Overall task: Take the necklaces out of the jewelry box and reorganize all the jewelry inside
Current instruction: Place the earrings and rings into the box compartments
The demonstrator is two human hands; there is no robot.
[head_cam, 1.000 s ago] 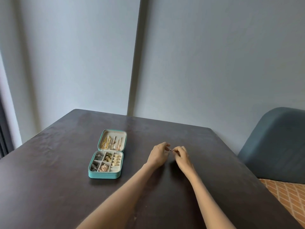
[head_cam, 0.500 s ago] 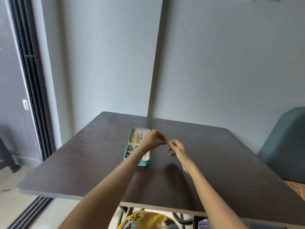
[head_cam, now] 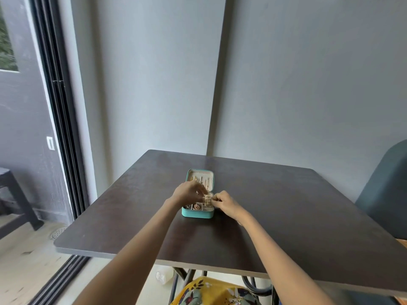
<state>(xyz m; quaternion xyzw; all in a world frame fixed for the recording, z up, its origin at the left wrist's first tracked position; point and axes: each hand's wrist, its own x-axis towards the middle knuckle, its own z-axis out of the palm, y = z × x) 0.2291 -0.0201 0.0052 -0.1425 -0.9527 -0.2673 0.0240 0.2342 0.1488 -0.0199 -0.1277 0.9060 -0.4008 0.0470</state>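
Note:
A small teal jewelry box lies open in the middle of the dark table, its lid flat behind it with gold necklaces hanging inside. The front tray holds small gold and dark pieces in compartments. My left hand hovers over the tray's left half, fingers curled down. My right hand is at the tray's right edge, fingertips pinched together. A small shiny piece seems to sit between the two hands; it is too small to name.
A grey-blue chair stands at the table's right side. Grey walls close the back, and a dark sliding-door frame runs down the left. A yellow flowered cloth shows below the near table edge.
Both hands have moved from the bare table right of the box to above its tray. The camera has pulled back and turned left, so the box sits nearer the centre of view.

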